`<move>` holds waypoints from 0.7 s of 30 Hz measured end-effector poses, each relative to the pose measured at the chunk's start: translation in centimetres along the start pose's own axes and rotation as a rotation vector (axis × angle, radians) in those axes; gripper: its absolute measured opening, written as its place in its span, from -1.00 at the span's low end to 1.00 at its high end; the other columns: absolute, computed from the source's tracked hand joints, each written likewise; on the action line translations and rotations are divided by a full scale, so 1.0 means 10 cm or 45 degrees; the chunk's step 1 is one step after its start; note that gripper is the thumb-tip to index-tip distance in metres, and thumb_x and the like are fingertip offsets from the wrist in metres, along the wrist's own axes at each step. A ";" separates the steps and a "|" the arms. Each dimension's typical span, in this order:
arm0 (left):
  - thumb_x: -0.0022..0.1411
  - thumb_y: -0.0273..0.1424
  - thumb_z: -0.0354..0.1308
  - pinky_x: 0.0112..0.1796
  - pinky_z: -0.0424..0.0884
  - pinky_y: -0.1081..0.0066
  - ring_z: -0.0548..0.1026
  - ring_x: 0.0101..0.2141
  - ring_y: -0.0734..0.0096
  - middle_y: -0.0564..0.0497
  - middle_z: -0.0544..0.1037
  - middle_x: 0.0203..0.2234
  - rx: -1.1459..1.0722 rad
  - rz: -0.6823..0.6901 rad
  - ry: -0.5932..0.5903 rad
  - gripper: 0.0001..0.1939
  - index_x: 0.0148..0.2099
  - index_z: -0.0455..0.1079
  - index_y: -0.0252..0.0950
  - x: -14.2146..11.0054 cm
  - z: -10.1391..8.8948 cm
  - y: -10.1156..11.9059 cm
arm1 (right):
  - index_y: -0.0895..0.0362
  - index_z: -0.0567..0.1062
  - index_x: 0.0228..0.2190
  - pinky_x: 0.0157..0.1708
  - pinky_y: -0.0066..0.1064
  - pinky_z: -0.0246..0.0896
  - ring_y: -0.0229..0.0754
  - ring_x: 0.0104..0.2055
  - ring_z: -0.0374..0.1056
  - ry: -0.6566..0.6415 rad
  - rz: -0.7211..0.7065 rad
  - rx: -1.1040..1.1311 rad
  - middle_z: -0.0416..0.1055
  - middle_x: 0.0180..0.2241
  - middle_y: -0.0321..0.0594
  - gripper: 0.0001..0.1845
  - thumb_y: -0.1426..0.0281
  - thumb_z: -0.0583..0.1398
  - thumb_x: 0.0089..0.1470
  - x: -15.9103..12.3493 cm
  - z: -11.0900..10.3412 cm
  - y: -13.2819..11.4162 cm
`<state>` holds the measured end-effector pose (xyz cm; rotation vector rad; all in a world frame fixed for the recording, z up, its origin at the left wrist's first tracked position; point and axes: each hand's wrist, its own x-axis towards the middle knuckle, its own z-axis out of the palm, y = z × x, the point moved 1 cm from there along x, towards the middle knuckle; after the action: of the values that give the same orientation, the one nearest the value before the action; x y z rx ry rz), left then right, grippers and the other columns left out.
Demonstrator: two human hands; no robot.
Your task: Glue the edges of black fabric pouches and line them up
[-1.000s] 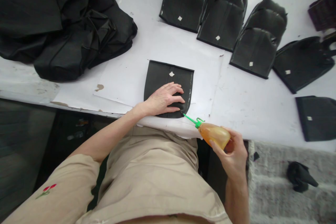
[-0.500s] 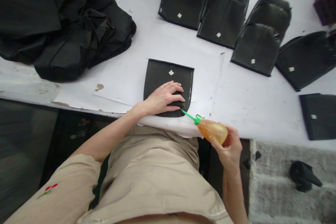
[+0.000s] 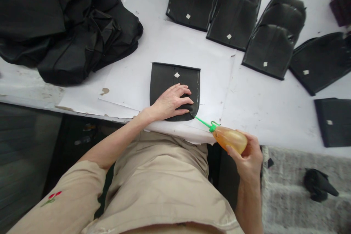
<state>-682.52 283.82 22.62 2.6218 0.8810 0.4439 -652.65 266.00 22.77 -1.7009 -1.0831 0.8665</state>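
A flat black leather-like piece [image 3: 164,84] with a small white mark lies near the table's front edge. My left hand [image 3: 174,101] rests on it, fingers spread and pressing down. Along the piece's right edge runs a thin shiny streak that looks like glue. My right hand [image 3: 249,155] is wrapped round the base of a glue bottle [image 3: 230,139], a squeeze bottle of amber liquid with a green nozzle. The nozzle tip is at the lower right corner of the piece; whether it touches is too fine to tell.
Several similar black pieces [image 3: 233,14] with white marks lie across the back and right of the white table [image 3: 123,65]. A heap of black material [image 3: 68,29] covers the left. Below right, a black scrap [image 3: 319,184] sits on a grey textured surface [image 3: 287,204].
My right hand has shifted a little to the right with the glue bottle, drawing the nozzle toward the piece's outer corner. The black piece has turned slightly under my left hand.
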 end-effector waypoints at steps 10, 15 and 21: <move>0.31 -0.25 0.37 -0.01 0.33 0.06 0.41 0.07 -0.08 -0.20 0.52 0.02 0.257 -0.208 -0.027 -0.74 -0.02 0.53 -0.24 0.26 -0.08 0.13 | 0.06 0.44 -0.05 -0.65 -0.48 0.20 -0.22 -0.43 0.37 0.162 0.056 0.424 0.48 -0.12 -0.12 -0.43 0.02 0.40 0.03 0.08 0.21 -0.15; 0.34 -0.19 0.34 0.01 0.30 0.02 0.39 0.09 -0.07 -0.19 0.50 0.05 0.252 -0.195 0.035 -0.71 0.02 0.52 -0.22 0.24 0.00 0.08 | 0.06 0.45 0.01 -0.34 -0.31 0.52 -0.05 -0.14 0.51 0.270 0.009 0.122 0.48 -0.03 -0.13 -0.31 0.21 0.53 -0.14 -0.05 0.22 -0.05; 0.34 -0.19 0.34 0.02 0.29 0.01 0.38 0.11 -0.08 -0.19 0.50 0.06 0.246 -0.204 0.054 -0.70 0.03 0.52 -0.21 0.21 0.03 0.08 | 0.09 0.48 0.02 -0.11 -0.18 0.54 -0.03 -0.09 0.52 0.216 -0.142 -0.014 0.49 -0.05 -0.13 -0.30 0.27 0.54 -0.15 -0.11 0.28 -0.05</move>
<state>-680.39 284.51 23.07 2.6937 1.1918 0.3911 -655.67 266.01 22.41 -1.6734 -1.0580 0.6351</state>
